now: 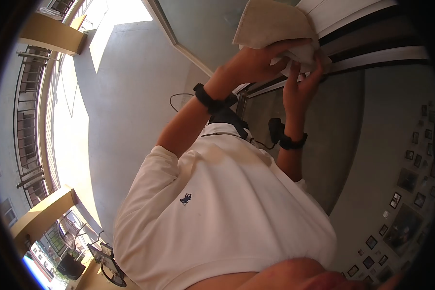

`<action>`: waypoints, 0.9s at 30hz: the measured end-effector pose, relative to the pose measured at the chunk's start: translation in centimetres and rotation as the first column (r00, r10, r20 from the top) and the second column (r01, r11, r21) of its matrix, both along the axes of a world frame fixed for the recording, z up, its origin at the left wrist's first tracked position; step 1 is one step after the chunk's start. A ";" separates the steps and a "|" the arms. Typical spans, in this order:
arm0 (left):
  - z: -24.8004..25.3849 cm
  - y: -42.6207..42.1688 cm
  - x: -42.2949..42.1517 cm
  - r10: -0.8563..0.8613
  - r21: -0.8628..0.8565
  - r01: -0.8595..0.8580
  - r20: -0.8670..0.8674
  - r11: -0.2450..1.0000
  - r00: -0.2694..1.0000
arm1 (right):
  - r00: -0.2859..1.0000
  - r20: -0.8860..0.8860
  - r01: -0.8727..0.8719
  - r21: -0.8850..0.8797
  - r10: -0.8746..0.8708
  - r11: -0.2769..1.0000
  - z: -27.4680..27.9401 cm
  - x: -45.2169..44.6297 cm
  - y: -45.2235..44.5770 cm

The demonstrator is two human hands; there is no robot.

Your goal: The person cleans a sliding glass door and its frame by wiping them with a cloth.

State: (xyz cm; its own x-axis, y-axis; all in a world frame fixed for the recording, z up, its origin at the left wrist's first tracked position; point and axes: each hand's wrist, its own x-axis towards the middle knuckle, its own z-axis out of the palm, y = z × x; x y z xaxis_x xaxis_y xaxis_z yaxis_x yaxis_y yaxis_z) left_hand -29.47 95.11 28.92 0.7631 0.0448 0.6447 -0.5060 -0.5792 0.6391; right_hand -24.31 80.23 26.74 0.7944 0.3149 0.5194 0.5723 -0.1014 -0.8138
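A beige cloth point(273, 25) is bunched and folded against the pale frame point(357, 15) of a glass door or window at the top. My left hand point(258, 63) has its fingers closed on the cloth's lower folds. Close beside it, my right hand point(302, 89) reaches up with fingertips pressed into the same cloth near the dark frame grooves. Part of the fingers is hidden in the folds. Black bands with small boxes point(210, 99) circle both wrists.
A glass panel point(198, 26) stands left of the cloth. Grey floor point(125, 92) stretches left to a sunlit strip and yellow pillars point(53, 36). Chairs point(106, 263) stand at lower left. Several framed pictures point(407, 227) hang on the right wall. A thin black cable point(174, 99) loops near my waist.
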 end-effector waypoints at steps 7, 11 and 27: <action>-13.1 1.1 -1.0 -0.060 -0.135 0.016 -0.325 0.991 0.944 | 0.937 0.348 0.161 -0.347 -0.033 0.924 -4.9 0.0 -0.5; -12.9 2.1 -2.5 -0.084 -0.073 0.060 -0.399 0.996 0.913 | 0.975 0.217 0.125 -0.348 -0.050 0.929 -8.0 -0.2 -1.6; -3.2 2.5 -1.0 -0.084 -0.149 0.023 -0.418 0.989 0.905 | 0.996 0.077 -0.022 -0.252 0.043 0.967 -1.8 1.8 -4.6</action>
State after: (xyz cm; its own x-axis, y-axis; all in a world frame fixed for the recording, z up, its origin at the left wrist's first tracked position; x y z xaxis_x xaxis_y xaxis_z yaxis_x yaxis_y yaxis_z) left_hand -30.45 97.57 25.72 0.9656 0.0609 0.2526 -0.1993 -0.4505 0.8702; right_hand -22.54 75.65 24.92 0.7398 0.4684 0.4830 0.6420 -0.2767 -0.7150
